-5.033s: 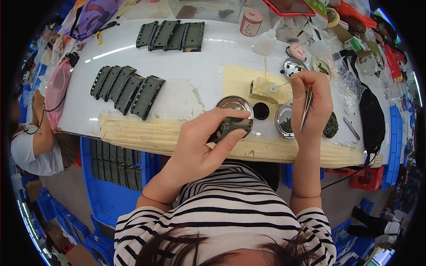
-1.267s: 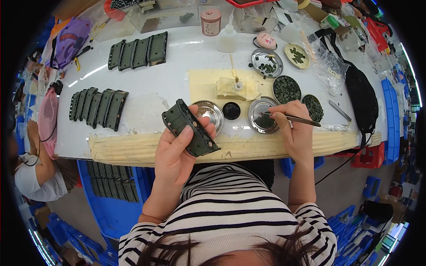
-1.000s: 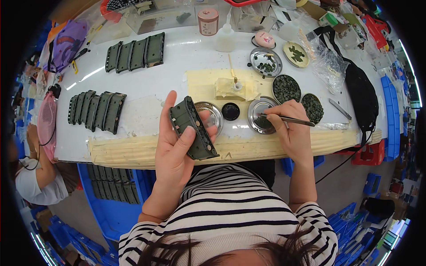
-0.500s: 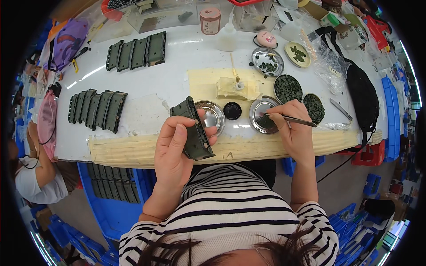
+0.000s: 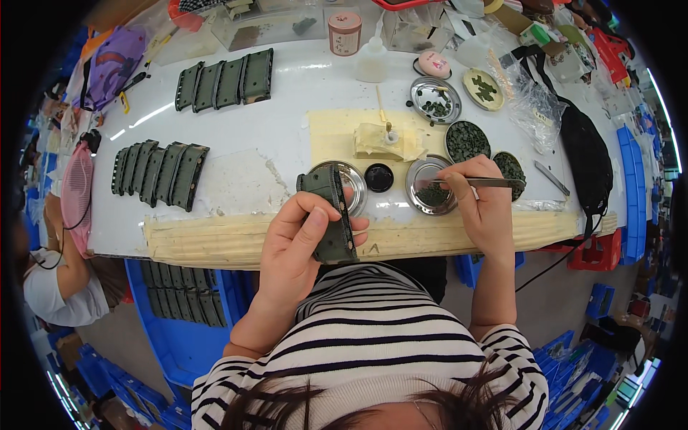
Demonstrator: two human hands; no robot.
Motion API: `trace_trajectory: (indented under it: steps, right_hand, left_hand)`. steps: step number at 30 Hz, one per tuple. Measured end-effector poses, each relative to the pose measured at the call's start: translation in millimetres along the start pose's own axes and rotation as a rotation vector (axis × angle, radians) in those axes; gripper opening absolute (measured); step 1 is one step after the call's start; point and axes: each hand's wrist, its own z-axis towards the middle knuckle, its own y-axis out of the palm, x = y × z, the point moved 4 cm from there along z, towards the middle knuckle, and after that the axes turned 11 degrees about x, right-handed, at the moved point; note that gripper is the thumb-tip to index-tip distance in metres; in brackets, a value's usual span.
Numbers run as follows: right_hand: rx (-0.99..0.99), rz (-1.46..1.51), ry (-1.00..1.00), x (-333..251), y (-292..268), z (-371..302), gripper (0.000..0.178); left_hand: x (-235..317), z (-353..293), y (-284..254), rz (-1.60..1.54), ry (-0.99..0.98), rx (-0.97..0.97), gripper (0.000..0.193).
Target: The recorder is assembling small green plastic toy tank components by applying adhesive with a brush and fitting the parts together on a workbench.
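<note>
My left hand (image 5: 290,247) grips a dark green, slightly curved part (image 5: 331,240) with a studded edge, held up in front of the table's near edge. Its fingers wrap behind it, and the thumb presses on its face. In my right hand (image 5: 486,211) is a pair of metal tweezers (image 5: 496,183), pinched between thumb and fingers. The tweezers' tips reach over a round metal dish (image 5: 421,169) with tiny dark green pieces (image 5: 433,194) in it. Whether the tips hold a piece is too small to tell. Behind the green part, a second metal dish (image 5: 356,188) is partly hidden.
A small black round pot (image 5: 378,178) sits between the dishes. Behind stands a taped holder (image 5: 387,142) with a stick in it. Bowls of green pieces (image 5: 468,142) lie to the right. Finished-looking rows of green parts (image 5: 224,82) lie left; more fill a blue crate (image 5: 172,351) below.
The green part has shifted slightly right and turned, its studded edge now more upright. My right hand has rotated a little, bringing the tweezers closer to level over the dish.
</note>
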Motion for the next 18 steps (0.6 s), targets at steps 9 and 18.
trace_trajectory:
  steps: [9,18]
  right_hand:
    - [-0.047,-0.078,-0.039,-2.5,2.4,-0.2,0.008]
    - [-0.020,-0.009,-0.044,-5.6,3.3,-0.1,0.007]
  left_hand:
    - [-1.1,0.9,3.6,0.087,0.021,0.032,0.021]
    - [-3.9,1.0,-0.8,0.104,0.019,0.035,0.020]
